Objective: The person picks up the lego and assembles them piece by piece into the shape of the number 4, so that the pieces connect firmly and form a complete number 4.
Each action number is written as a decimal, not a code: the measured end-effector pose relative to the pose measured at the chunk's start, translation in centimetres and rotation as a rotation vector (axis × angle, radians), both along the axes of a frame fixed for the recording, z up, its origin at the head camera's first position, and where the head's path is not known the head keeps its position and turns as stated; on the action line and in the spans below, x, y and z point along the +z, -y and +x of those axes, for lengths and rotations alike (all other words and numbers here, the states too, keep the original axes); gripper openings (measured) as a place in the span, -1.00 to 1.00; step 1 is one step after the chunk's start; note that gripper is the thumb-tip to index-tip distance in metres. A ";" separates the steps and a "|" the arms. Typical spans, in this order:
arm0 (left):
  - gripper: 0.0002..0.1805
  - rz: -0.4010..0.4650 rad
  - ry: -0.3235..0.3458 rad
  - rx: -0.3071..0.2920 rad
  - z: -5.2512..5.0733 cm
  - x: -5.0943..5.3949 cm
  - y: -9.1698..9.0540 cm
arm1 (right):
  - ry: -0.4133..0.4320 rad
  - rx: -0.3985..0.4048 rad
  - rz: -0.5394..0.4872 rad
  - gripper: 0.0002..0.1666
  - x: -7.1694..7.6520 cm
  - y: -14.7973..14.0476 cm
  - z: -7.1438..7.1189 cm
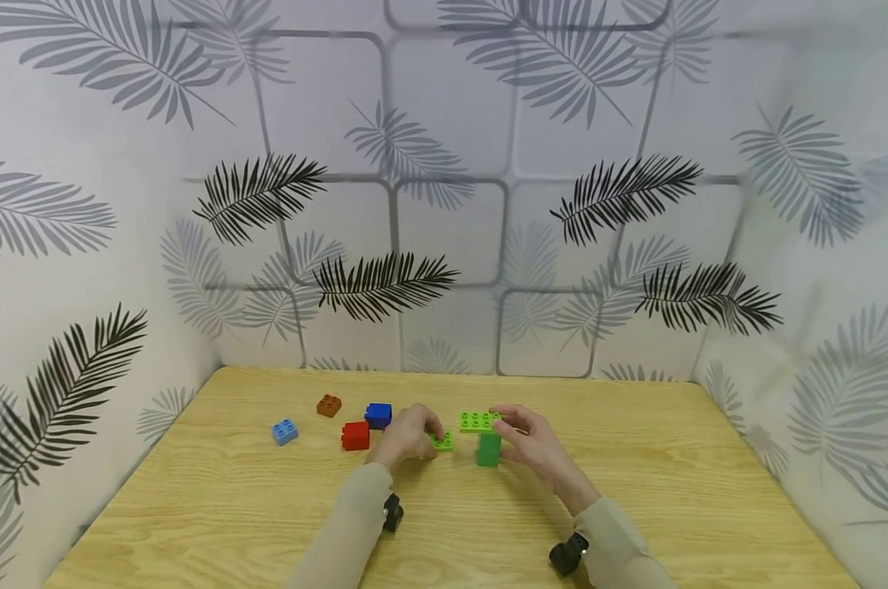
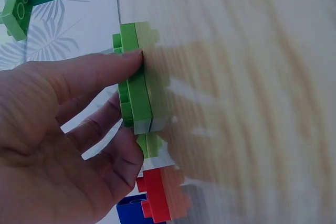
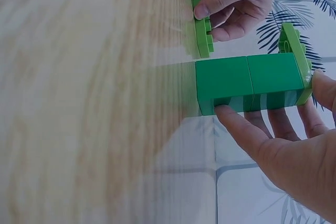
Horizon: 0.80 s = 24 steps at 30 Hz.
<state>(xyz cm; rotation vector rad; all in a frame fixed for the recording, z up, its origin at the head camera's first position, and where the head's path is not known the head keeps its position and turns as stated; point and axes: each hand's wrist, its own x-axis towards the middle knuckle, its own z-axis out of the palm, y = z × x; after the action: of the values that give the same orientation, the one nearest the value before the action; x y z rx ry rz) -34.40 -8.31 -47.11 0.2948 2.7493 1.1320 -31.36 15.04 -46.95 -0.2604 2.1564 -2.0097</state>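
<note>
My left hand [image 1: 412, 433] pinches a flat light green brick [image 2: 137, 85] at the tabletop, thumb on its near side and fingers curled behind; part of it is covered in the head view. More light green [image 2: 143, 146] shows just past those fingers. My right hand [image 1: 535, 450] holds a small tower: two dark green bricks [image 3: 249, 82] one above the other, capped by a long light green brick [image 1: 477, 421]. That top brick overhangs to the left. The right thumb and a finger are at its right end, while other fingers lie along the tower's side.
Left of my left hand lie a red brick [image 1: 356, 436], a dark blue brick [image 1: 378, 415], a brown brick [image 1: 329, 405] and a light blue brick [image 1: 284, 431]. The wooden table [image 1: 230, 507] meets a leaf-patterned wall [image 1: 451, 245] at the back.
</note>
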 end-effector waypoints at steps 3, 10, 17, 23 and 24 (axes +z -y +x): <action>-0.75 0.014 -0.010 -0.040 -0.1 -0.1 0.4 | -0.001 -0.002 0.004 -0.47 0.0 0.0 -0.1; -0.79 0.058 -0.026 -0.131 -0.4 -0.3 1.1 | -0.001 0.005 -0.001 -0.46 -0.3 -0.1 -0.3; -0.54 0.155 0.010 -0.090 -0.1 -0.1 1.3 | 0.001 0.014 -0.013 -0.49 -0.5 -0.2 -0.2; -0.46 0.233 -0.004 -0.086 0.6 0.4 0.8 | 0.005 0.004 -0.005 -0.50 -0.5 -0.1 -0.2; -0.46 0.256 0.001 -0.088 0.6 0.5 0.7 | 0.007 0.001 -0.003 -0.49 -0.4 0.0 -0.3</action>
<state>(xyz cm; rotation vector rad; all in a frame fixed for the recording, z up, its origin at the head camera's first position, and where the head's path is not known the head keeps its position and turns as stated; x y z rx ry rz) -33.77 -9.05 -46.62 0.4405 2.5612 1.4590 -31.62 15.06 -47.37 -0.2547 2.1485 -2.0102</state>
